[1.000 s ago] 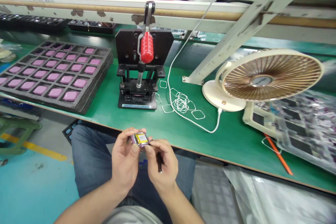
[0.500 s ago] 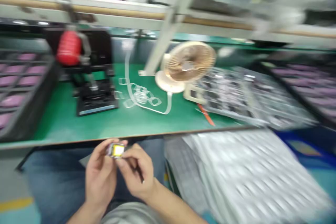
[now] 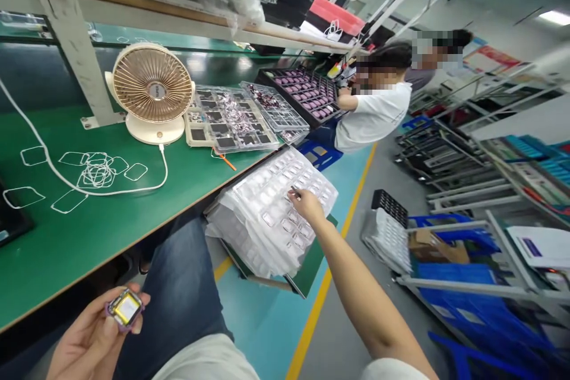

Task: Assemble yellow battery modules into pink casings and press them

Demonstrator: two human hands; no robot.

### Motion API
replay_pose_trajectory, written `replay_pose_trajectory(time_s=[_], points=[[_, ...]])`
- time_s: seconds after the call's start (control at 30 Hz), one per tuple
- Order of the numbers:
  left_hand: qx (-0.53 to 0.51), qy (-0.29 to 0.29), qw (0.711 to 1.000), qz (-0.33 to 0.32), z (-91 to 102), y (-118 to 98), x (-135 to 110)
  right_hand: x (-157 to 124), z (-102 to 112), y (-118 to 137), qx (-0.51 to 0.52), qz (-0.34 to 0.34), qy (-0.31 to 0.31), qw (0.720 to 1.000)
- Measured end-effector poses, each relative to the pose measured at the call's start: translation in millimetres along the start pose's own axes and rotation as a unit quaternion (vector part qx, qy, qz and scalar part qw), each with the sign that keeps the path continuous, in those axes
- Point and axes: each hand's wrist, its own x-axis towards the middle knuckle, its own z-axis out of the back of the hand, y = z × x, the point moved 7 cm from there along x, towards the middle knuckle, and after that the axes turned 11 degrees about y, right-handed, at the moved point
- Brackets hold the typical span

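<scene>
the left hand [image 3: 91,338] sits at the lower left, its fingers [image 3: 139,323] curled round and pinching a small flat yellow-faced cell with a purple rim [image 3: 125,309], just off the edge of the green desk [image 3: 111,237]; the right hand [image 3: 308,205] reaches out above a stack of clear plastic blister trays [image 3: 267,214], its fingers pressed together on a thin dark tool [image 3: 294,190].
</scene>
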Motion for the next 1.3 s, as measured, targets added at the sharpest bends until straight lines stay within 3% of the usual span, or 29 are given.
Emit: replay_pose_trajectory(time_s=[0.17,0.3,0.4,0.5,0.57,0.6,0.67,0.77,0.87,1.0,1.07,1.17,1.23,1.3], points=[[0.032,0.016,0.999,0.010,-21.4,-0.7,-6.0,18.6,-11.2,-37.0,-0.024,-0.045,0.038,0.998],[0.013,-0.001,1.000,-0.002,-19.8,-4.7,-4.8,11.8,2.4,-36.6,0.006,-0.038,-0.012,0.999],[-0.006,0.012,1.000,-0.009,-19.0,-6.1,-2.8,-14.4,17.4,-15.3,0.047,-0.018,-0.087,0.995],[-0.020,0.064,0.998,-0.021,-28.8,-7.2,-1.3,-62.5,3.5,39.9,0.097,0.037,-0.128,0.986],[-0.017,0.122,0.991,-0.046,-40.2,-10.1,0.1,-102.8,-30.2,97.9,0.160,0.113,-0.074,0.978],[-0.008,0.157,0.986,-0.058,-45.9,-11.7,0.6,-124.4,-53.7,132.2,0.234,0.168,-0.002,0.958],[0.013,0.220,0.972,-0.077,-52.8,-14.2,0.1,-170.5,-101.0,201.1,0.350,0.242,0.164,0.890],[0.026,0.243,0.965,-0.098,-42.8,-19.3,-3.6,-225.2,-149.9,278.9,0.441,0.265,0.346,0.785],[0.008,0.208,0.969,-0.133,-17.6,-30.1,-10.9,-249.9,-173.6,318.1,0.491,0.243,0.453,0.703],[-0.021,0.195,0.970,-0.146,7.6,-41.6,-20.6,-269.1,-192.5,336.9,0.499,0.193,0.593,0.601],[-0.039,0.199,0.968,-0.145,14.7,-44.7,-23.2,-275.5,-196.6,342.7,0.484,0.185,0.629,0.579],[-0.052,0.210,0.966,-0.143,20.5,-46.5,-24.4,-279.7,-197.1,352.1,0.457,0.194,0.648,0.578],[-0.051,0.209,0.966,-0.145,23.3,-46.9,-24.0,-278.0,-190.6,358.2,0.463,0.217,0.629,0.586],[-0.044,0.188,0.969,-0.156,28.3,-48.2,-22.9,-273.1,-174.3,363.7,0.474,0.289,0.557,0.618]])
